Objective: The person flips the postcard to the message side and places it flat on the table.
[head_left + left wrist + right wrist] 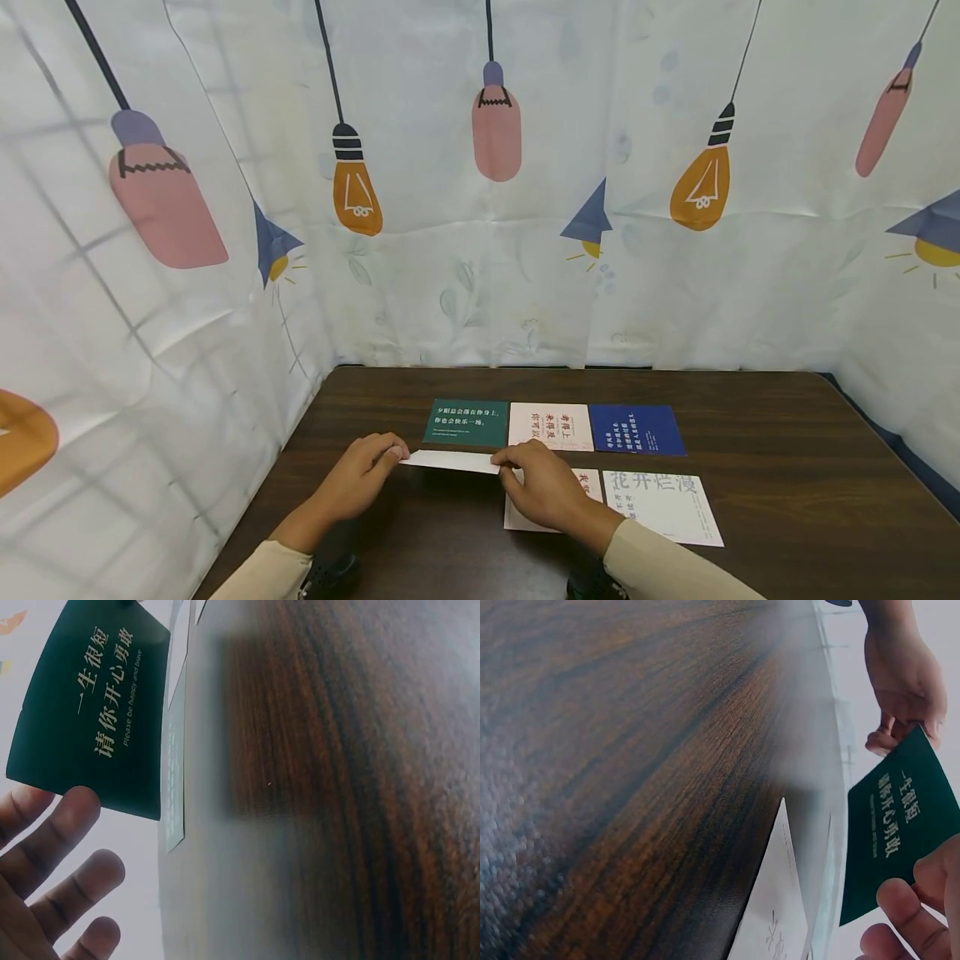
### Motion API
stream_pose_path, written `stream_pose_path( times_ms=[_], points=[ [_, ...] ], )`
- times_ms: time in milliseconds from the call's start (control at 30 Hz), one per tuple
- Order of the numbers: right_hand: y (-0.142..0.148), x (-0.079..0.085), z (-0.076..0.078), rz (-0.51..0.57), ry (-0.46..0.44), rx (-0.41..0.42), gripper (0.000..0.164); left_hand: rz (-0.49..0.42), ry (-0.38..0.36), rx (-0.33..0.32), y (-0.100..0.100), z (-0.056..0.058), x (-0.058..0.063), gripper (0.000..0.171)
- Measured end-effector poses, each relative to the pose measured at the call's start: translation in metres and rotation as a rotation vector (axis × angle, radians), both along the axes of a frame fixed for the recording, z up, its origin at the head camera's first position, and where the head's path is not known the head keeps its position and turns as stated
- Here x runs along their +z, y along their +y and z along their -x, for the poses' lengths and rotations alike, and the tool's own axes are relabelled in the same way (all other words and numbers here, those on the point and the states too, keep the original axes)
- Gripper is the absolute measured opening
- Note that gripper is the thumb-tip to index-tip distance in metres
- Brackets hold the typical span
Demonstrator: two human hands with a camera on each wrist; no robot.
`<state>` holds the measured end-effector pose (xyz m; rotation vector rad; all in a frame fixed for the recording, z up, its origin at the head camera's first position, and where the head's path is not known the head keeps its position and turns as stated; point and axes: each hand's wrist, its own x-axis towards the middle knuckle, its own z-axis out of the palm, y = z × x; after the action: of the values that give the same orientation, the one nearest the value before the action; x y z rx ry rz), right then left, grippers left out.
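Observation:
Both hands hold one card (450,461) above the table, tilted so that the head view meets its pale side almost edge-on. Its green side with light lettering shows in the left wrist view (90,727) and the right wrist view (900,817). My left hand (356,479) pinches the left end. At the right end, the thumb and fingers of my right hand (543,487) grip it. Beneath the right hand lies a white card with red print (519,515), partly covered. Beside that one is a white card with grey characters (663,508).
Behind the hands a green card (465,423), a pale card with red lettering (551,427) and a blue card (637,429) lie in a row. The dark wooden table (787,467) meets a lamp-patterned curtain (420,292) at the back and left.

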<state>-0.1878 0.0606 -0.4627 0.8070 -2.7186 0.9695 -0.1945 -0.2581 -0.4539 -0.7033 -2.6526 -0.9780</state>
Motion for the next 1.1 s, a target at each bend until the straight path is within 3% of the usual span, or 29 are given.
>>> stream_pose_path(
  times_ms=[167, 467, 833, 1100],
  points=[
    [0.0000, -0.0002, -0.0003, 0.012, -0.007, -0.001, 0.021, -0.003, 0.025, -0.005, 0.0002, 0.0013, -0.0018, 0.019],
    [0.0006, -0.0005, -0.0008, 0.007, -0.017, 0.002, 0.020, 0.059, -0.068, 0.027, -0.0001, 0.0002, -0.0023, 0.014],
    [0.0004, -0.0041, -0.0023, -0.024, -0.031, 0.008, 0.018, 0.045, -0.063, -0.059, -0.0005, -0.0009, -0.0056, 0.011],
    [-0.0013, -0.0039, -0.0029, -0.061, -0.055, 0.009, 0.022, 0.094, -0.091, -0.059, 0.0005, -0.0020, -0.0064, 0.014]
  ],
)
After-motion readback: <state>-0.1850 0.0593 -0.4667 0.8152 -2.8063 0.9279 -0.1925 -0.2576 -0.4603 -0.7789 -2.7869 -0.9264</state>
